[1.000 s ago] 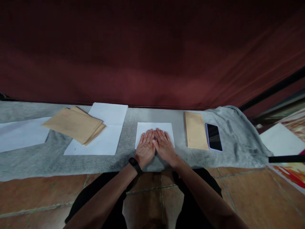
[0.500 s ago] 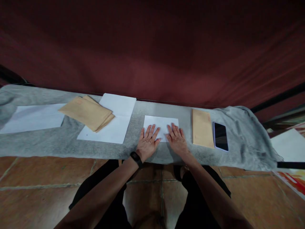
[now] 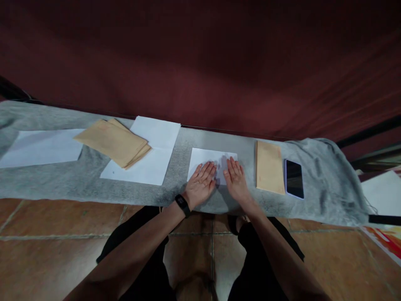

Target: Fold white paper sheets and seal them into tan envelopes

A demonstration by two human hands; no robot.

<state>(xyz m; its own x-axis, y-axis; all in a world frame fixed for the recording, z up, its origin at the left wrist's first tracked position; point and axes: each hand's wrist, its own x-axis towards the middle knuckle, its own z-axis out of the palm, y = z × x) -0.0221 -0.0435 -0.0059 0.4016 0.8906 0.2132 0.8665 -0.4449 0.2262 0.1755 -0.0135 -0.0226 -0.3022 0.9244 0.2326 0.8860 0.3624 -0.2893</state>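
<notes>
A folded white sheet of paper (image 3: 209, 158) lies on a grey cloth (image 3: 175, 196) spread over a tiled floor. My left hand (image 3: 202, 184), with a dark band at the wrist, lies flat on the sheet's near left part, fingers stretched out. My right hand (image 3: 235, 179) lies flat on the sheet's near right edge, fingers together and straight. The two hands sit close side by side, a small gap between them. Neither holds anything.
A single brown envelope (image 3: 268, 172) lies right of the sheet, with a dark phone (image 3: 294, 179) beside it. To the left lies a stack of brown envelopes (image 3: 114, 142) on white paper (image 3: 150, 150), and another white sheet (image 3: 40, 147) farther left. Dark red fabric hangs behind.
My hands started together on the sheet, slid apart, and have come closer again. The view has shifted slightly left and down.
</notes>
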